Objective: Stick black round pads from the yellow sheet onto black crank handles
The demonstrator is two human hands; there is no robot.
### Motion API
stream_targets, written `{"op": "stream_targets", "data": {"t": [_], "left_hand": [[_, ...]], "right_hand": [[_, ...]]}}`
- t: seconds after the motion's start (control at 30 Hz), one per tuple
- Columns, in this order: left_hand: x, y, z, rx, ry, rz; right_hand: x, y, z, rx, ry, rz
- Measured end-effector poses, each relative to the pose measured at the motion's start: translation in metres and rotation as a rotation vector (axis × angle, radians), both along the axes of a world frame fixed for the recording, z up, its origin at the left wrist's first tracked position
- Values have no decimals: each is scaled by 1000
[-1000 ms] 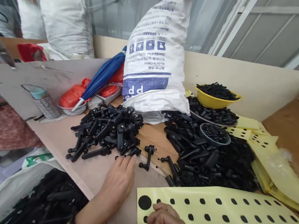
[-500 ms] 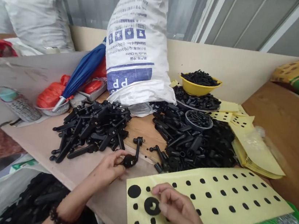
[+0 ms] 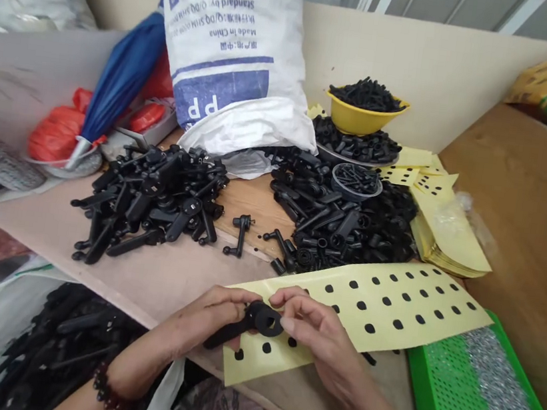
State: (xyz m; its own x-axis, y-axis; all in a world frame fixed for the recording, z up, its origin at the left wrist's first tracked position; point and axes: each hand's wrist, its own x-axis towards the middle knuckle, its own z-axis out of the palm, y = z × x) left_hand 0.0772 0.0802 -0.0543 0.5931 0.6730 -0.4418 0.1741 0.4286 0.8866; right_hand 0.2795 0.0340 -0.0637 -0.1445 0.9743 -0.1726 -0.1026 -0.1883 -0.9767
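My left hand (image 3: 218,315) is closed round a black plastic part (image 3: 229,332) near the table's front edge. Against the round end of that part, my right hand (image 3: 315,325) pinches a black ring (image 3: 269,321) with a hole in its middle. Beneath both hands lies a yellow sheet (image 3: 372,336) with rows of small black pads. A single black handle (image 3: 239,235) rests on the table above the hands. Piles of black parts lie at the left (image 3: 147,202) and at the right (image 3: 351,229).
A white sack (image 3: 238,46) stands behind the piles. At the right front is a green basket (image 3: 439,402) of small metal pieces. A yellow bowl (image 3: 360,117), stacked yellow sheets (image 3: 455,239) and a blue umbrella (image 3: 124,74) stand around the table.
The ring has come off the yellow sheet into my right hand. My left hand now holds a black part close to it, and the small handle lies apart. The view has tilted down.
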Motion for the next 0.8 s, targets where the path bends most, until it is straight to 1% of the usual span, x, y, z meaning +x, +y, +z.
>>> {"op": "stream_targets", "data": {"t": [0.13, 0.27, 0.43, 0.6, 0.7, 0.8], "left_hand": [[1, -2, -3, 12, 31, -24], [2, -2, -4, -8, 26, -66], [5, -1, 2, 5, 24, -66], [8, -4, 10, -18, 4, -40], [7, -5, 11, -12, 19, -13], [6, -5, 11, -14, 4, -44]], "right_hand": [[0, 0, -4, -34, 52, 26], [-1, 0, -8, -39, 57, 43], [0, 0, -12, -23, 43, 67], [-1, 0, -12, -13, 17, 60], [-2, 0, -13, -12, -14, 63], [-3, -1, -13, -14, -32, 68]]}}
